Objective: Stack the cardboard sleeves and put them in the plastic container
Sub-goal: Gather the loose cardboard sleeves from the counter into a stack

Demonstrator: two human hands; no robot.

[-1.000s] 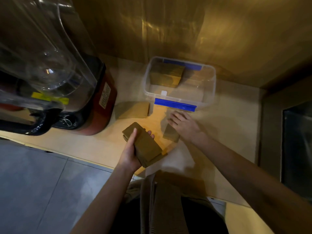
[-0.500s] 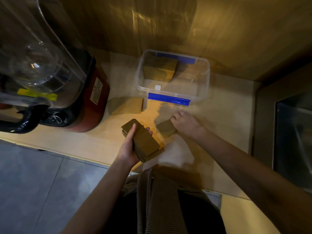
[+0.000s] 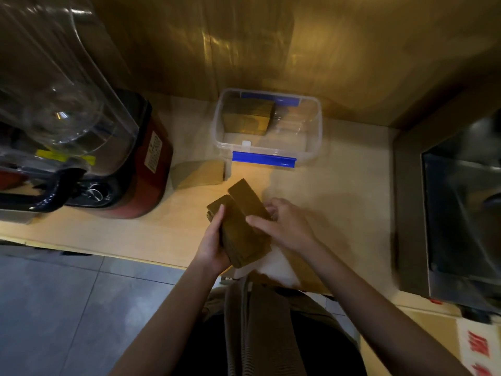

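Observation:
My left hand point(image 3: 214, 244) grips a thick stack of brown cardboard sleeves point(image 3: 238, 237) above the counter's front edge. My right hand point(image 3: 284, 226) presses another small bundle of sleeves point(image 3: 248, 200) against the right side of that stack. A further pile of sleeves point(image 3: 199, 173) lies flat on the counter to the left of the clear plastic container point(image 3: 311, 150), which has blue clips. Inside the container, a block of sleeves point(image 3: 248, 116) stands in the far left corner.
A large blender with a clear jug and red base point(image 3: 135, 164) stands at the left of the wooden counter point(image 3: 339, 199). A dark metal appliance point(image 3: 461, 213) fills the right side. A golden wall rises behind the container.
My right hand picked up the small bundle of sleeves from the counter and brought it left against the stack in my left hand.

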